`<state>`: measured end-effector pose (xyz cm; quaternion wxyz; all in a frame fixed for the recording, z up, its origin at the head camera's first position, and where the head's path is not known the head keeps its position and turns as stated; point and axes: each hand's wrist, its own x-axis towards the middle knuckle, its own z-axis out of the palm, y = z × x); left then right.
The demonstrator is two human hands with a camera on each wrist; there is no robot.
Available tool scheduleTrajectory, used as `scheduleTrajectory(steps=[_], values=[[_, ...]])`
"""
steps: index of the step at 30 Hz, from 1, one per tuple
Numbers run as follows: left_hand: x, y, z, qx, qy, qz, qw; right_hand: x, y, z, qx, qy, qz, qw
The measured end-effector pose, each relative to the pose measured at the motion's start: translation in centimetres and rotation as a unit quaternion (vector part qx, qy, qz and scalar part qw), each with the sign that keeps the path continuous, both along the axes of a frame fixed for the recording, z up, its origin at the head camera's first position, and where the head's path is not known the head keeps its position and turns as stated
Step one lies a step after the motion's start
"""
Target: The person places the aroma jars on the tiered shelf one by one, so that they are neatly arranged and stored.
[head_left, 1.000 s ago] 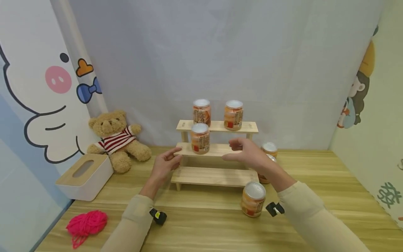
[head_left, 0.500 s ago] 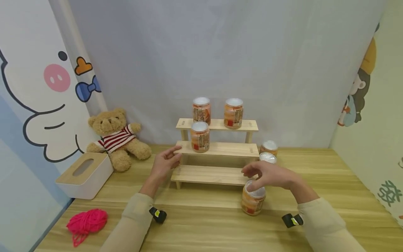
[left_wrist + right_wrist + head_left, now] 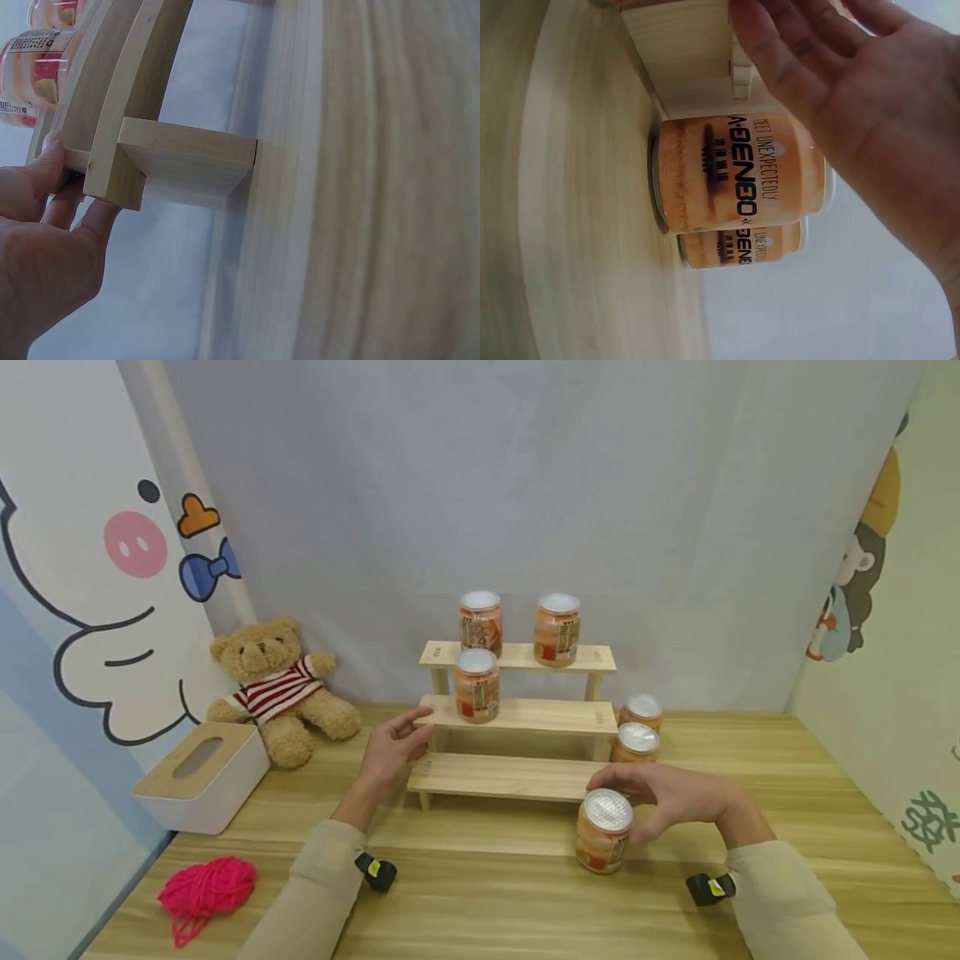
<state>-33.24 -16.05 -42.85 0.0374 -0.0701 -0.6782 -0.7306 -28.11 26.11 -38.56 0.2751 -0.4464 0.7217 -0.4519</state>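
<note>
A three-tier wooden display stand (image 3: 517,775) rises at the middle of the table. My left hand (image 3: 387,756) holds the left end of its middle tier, fingertips and thumb at the board's end; the left wrist view shows the fingers (image 3: 101,217) against the wood. A jar of orange fruit pieces with a silver lid (image 3: 604,843) stands upright before the stand's right front corner. My right hand (image 3: 678,793) is around its back right, fingers behind the lid and thumb beside the jar's right side. In the right wrist view that jar is out of sight.
Two jars stand on the top tier, such as the right one (image 3: 557,631), and another jar (image 3: 477,687) on the middle tier. Two more (image 3: 636,743) stand right of the stand. At left are a teddy bear (image 3: 281,689), tissue box (image 3: 202,777) and pink yarn (image 3: 206,893).
My right hand has moved from over the middle tier, right and toward me, down to the jar at the front. The left hand keeps its place on the stand.
</note>
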Motion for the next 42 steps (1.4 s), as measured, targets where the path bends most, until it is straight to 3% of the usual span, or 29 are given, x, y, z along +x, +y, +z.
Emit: scheduleTrajectory(steps=[14,25,29,32,35,39,42], values=[[0.2,0.0,0.1,-0.001,0.002,-0.008,1.0,-0.1,-0.1,-0.6,-0.026,0.03,-0.016,0.9991],[0.0,0.0,0.1,-0.004,0.01,-0.007,0.9999,0.2,-0.1,-0.3,-0.104,-0.07,-0.001,0.9921],[0.0,0.1,0.0,-0.003,0.009,-0.011,0.9999,0.3,-0.1,0.0,-0.138,-0.077,-0.006,0.9874],[0.1,0.0,-0.1,-0.002,0.006,-0.01,0.9999,0.4,-0.4,0.4,-0.161,-0.056,-0.044,0.9843],[0.1,-0.2,-0.2,-0.001,0.003,-0.003,1.0,0.6,-1.2,1.1,-0.169,-0.021,-0.125,0.9775],[0.0,-0.2,-0.3,-0.006,0.002,-0.003,1.0,0.6,-2.6,2.2,-0.148,0.023,-0.247,0.9574],[-0.1,0.0,-0.3,-0.008,0.001,-0.01,0.9999,0.4,-3.7,3.1,-0.132,0.03,-0.31,0.9411]])
